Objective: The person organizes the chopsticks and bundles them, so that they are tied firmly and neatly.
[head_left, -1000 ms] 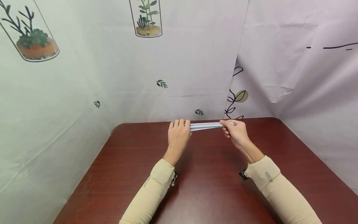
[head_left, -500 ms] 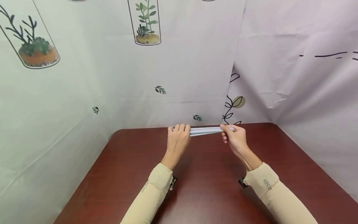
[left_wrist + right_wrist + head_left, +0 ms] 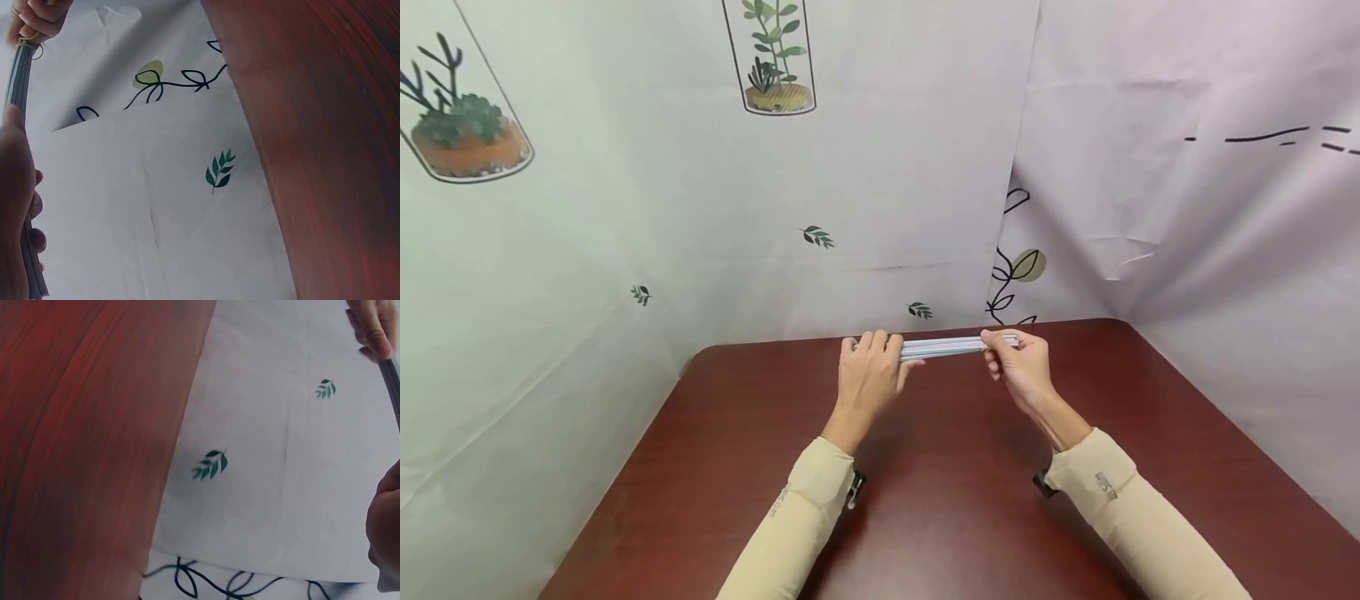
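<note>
A bundle of thin, pale, straw-like sticks [image 3: 942,347] is held level above the far part of the table. My left hand [image 3: 867,379] grips its left part, fingers curled over it and thumb stretched along the underside. At the other end, my right hand [image 3: 1026,367] pinches the sticks between thumb and fingers. A yellowish rubber band [image 3: 31,45] loops around the bundle by the right fingers in the left wrist view. The sticks' lower end [image 3: 36,284] pokes out past the left hand there. In the right wrist view, only a short dark stretch of the bundle [image 3: 392,381] shows between both hands.
Beneath the hands lies a dark red wooden table [image 3: 955,500] with rounded far corners. Pale printed cloth [image 3: 880,192] hangs behind it and along both sides. A small dark device [image 3: 855,487] sits at the left wrist, another [image 3: 1043,483] at the right.
The left thumb has come into sight, stretched along the bundle's underside. The sticks lie closer together between the hands. Both hands keep their hold, while the head view has shifted slightly.
</note>
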`<state>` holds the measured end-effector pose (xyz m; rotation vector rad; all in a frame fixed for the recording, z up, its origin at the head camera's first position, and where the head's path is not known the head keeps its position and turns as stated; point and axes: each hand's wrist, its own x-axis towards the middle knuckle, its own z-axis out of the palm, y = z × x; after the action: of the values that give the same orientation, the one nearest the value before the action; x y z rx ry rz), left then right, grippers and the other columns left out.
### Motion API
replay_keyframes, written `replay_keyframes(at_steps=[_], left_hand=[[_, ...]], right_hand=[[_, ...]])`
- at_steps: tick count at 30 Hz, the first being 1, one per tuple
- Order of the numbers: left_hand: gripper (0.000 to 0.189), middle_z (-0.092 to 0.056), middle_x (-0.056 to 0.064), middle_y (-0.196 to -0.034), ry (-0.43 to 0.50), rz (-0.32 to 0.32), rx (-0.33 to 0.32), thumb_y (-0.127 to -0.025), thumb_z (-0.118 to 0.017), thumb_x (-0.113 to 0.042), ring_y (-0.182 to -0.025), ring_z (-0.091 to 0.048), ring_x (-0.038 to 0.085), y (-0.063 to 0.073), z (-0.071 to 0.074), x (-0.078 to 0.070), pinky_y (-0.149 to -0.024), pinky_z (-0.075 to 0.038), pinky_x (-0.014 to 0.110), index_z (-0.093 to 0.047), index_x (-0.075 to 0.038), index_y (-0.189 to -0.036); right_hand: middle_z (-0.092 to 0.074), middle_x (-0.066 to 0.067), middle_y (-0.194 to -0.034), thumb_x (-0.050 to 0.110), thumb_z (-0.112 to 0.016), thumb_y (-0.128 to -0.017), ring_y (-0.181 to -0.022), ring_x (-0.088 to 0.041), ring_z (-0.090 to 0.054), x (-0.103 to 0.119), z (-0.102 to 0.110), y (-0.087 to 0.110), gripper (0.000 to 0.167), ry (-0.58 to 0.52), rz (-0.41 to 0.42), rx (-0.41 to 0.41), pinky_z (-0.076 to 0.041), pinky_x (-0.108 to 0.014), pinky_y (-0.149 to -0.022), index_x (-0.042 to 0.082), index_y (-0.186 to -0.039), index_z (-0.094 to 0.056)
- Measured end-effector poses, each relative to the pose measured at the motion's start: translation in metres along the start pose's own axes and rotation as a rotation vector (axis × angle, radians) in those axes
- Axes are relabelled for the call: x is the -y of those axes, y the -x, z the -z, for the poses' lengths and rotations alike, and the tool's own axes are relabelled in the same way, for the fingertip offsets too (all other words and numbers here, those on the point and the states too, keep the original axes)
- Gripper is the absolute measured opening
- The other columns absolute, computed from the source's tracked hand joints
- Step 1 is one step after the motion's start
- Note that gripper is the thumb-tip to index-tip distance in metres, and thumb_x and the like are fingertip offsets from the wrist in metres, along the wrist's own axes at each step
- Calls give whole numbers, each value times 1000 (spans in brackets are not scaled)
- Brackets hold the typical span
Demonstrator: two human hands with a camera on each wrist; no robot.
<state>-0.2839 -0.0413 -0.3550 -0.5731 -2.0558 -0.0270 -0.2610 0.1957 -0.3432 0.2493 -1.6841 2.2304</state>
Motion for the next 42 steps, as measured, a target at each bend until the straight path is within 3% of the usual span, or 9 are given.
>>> replay_keyframes(at_steps=[5, 10, 17, 23, 26, 28, 33, 36, 42], left_hand=[[39, -54, 3, -73, 35, 14, -77, -93, -52, -50, -74, -57, 25, 2, 3, 1, -73, -46, 44, -58, -13, -83], [41, -52, 4, -72, 63, 14, -155, -94, -52, -50, -72, -56, 25, 3, 2, 2, -71, -45, 43, -57, -12, -81], [46, -52, 5, -74, 64, 6, -217, -96, -43, -52, -71, -55, 26, -4, -2, 3, -72, -43, 44, -57, -12, -80], [50, -58, 7, -78, 44, 42, -225, -96, -45, -53, -74, -56, 28, -14, -2, 7, -74, -43, 46, -61, -8, -86], [47, -56, 8, -75, 34, 77, -238, -94, -49, -51, -72, -55, 29, -10, -1, 8, -72, -42, 48, -60, -6, -83], [46, -55, 8, -73, 27, 89, -237, -92, -51, -49, -70, -55, 29, -6, 1, 7, -70, -41, 48, -59, -6, -80], [44, -56, 8, -75, -4, 119, -161, -93, -53, -48, -73, -56, 29, -3, 3, 5, -72, -42, 47, -60, -6, -82], [44, -56, 8, -75, -19, 127, -140, -92, -52, -48, -73, -55, 28, -2, 4, 6, -73, -42, 47, -59, -6, -82], [41, -55, 8, -73, -21, 121, -171, -91, -55, -45, -70, -54, 28, -2, 6, 8, -71, -42, 46, -58, -6, -80]], right_hand=[[-59, -1, -59, 8, -67, -93, -45, -6, -48, 2, 4, 1, 15, 66, 25, 82, -42, -20, -41, -2, -83, -69], [-55, -2, -60, 14, -54, -101, -46, -7, -44, 8, 10, -2, 28, 41, -36, 190, -38, -21, -39, -7, -94, -71], [-47, -2, -71, 19, -19, -102, -53, -10, -35, 16, 18, -7, 52, -73, -217, 432, -21, -25, -45, 7, -114, -69], [-54, -1, -78, 45, -18, -104, -56, -10, -35, 0, 32, -32, 56, -315, -287, 727, -17, -25, -44, 9, -115, -59], [-61, -2, -83, 46, -22, -103, -59, -9, -39, -6, 35, -31, 55, -387, -349, 816, -19, -21, -44, 8, -119, -59], [-62, -1, -83, 39, -26, -102, -57, -8, -39, -7, 35, -27, 51, -358, -390, 806, -19, -20, -43, 7, -125, -58], [-50, 5, -67, 12, -44, -100, -46, -3, -28, 15, 22, -9, 40, 42, -421, 599, -16, -19, -42, -1, -138, -51], [-48, 4, -62, 9, -59, -96, -44, -4, -24, 17, 20, -7, 46, 251, -420, 549, -17, -20, -42, -8, -138, -50], [-61, -2, -66, 14, -72, -89, -44, -5, -34, 15, 19, -4, 40, 442, -268, 518, -26, -20, -42, -6, -123, -65]])
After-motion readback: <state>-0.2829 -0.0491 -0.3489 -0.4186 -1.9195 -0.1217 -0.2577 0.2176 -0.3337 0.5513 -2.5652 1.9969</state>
